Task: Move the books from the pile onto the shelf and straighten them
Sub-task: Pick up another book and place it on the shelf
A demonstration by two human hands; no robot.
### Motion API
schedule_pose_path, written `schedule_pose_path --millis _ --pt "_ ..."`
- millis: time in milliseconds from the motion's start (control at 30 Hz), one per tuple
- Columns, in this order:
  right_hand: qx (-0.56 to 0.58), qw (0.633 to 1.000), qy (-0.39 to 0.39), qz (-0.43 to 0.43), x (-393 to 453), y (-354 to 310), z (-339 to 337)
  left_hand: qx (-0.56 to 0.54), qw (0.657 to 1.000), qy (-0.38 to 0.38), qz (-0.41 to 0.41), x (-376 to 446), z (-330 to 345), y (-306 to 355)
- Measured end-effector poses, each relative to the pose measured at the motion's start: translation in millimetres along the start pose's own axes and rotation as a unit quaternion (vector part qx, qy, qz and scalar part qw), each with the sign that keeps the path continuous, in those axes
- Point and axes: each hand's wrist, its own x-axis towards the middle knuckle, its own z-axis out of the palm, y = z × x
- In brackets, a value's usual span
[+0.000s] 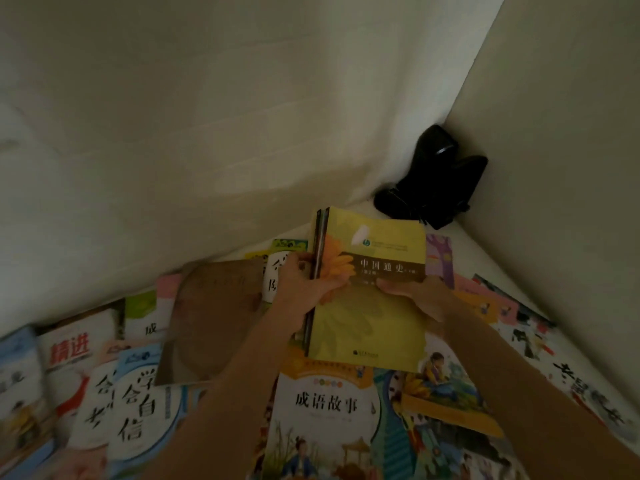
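Low in the frame, loose books cover the surface. Just above centre, the left hand grips the spine side and the right hand the opposite edge of a small yellow-green stack, fingers curled around it; likely light, glossy, prone to sliding, so squeeze both edges.

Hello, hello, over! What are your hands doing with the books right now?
Left hand and right hand both gripping yellow-green paperback stack, lifted above scattered picture books. Black object sits in the corner.
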Motion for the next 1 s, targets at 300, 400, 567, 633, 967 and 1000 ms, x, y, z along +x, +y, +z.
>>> schedule_pose_path --millis 300,400,567,633,967,1000 --pt "0.001 0.948 0.083 -0.307 -89.5 17.6 42.6 -0.146 0.965 -0.067 0.208 -68.9 -56.2 18.4" --pt "0.013 0.943 0.108 -0.313 -119.7 40.2 57.2 -0.069 0.969 -0.083 0.221 -94.8 -69.6 17.1" --pt "-0.077 0.957 0.113 -0.257 -136.5 93.1 63.4 -0.043 0.976 -0.093 0.191 -131.0 -84.8 -19.8" --pt "-0.105 0.976 0.038 -0.186 -141.8 105.5 63.6 -0.023 0.979 -0.1 0.175 -140.7 -86.9 -39.6" --pt "-0.089 0.984 -0.007 -0.154 -132.6 136.8 55.2 -0.008 0.989 -0.125 0.075 -141.6 -88.0 -82.5" --pt "-0.116 0.979 -0.004 -0.17 -132.2 139.6 53.6 -0.012 0.99 -0.12 0.075 -142.1 -87.1 -83.0"
